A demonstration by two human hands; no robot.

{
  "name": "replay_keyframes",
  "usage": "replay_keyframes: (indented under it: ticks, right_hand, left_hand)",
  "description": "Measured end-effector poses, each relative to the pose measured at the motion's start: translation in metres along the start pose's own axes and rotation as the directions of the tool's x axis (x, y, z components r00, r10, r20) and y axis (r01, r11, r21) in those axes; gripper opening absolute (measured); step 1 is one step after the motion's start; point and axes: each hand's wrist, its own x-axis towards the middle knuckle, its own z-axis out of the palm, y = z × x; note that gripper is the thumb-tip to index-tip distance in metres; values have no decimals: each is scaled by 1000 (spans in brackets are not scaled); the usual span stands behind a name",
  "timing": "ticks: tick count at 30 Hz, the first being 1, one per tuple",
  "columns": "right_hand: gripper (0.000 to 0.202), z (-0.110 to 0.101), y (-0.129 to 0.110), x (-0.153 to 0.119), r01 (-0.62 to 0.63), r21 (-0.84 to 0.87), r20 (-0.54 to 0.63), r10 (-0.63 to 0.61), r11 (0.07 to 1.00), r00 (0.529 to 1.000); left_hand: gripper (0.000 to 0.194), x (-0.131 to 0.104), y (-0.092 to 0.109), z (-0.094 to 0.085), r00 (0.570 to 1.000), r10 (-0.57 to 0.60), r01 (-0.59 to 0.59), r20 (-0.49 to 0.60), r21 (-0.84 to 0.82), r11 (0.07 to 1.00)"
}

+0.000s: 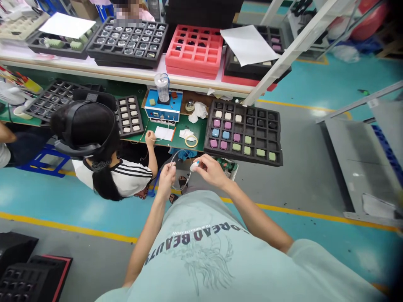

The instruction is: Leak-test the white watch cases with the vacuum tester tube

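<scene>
Green workbench (138, 93) runs beneath a white-edged shelf (126, 71), beyond a blue-and-gray floor with yellow lines. Left hand (166, 178): fingers closed in a pinch near a thin, pale, flexible tube or cord (189, 179); the exact grip cannot be confirmed. Right hand (212, 170): thumb and fingers nearly closed on a small white piece with a blue detail (194, 166). Piece location: in front of the bench's near edge, left of the black foam compartment tray (244, 157) holding coloured blocks.

Risk assessment:
- Drop: both hands appear to work over the floor; a loosened fingertip pinch could let the small piece fall.
- Snag: the hanging loop could catch on the bench edge or on the seated co-worker's arm (153, 161), close on the left.
- Kink: drawing the loop tight could crease it or pull the piece free.
</scene>
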Motion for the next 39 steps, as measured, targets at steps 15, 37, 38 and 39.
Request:
replay_keyframes:
  ticks: [15,37,38,39]
  right_hand:
    - [17,-41,14,10,-96,-46,-159,87,994,983]
    - [13,13,26,148,144,94,519,-171,985,837]
    - [20,8,31,161,143,99,543,-174,985,821]
    - [28,3,37,176,137,97,564,-168,986,808]
  left_hand:
    - [34,32,8,-16,993,-46,77,108,-298,952]
    - [31,95,14,10,991,114,-132,72,703,699]
    - [33,100,17,11,993,103,-108,50,709,697]
    - [36,104,20,12,996,87,-75,19,713,697]
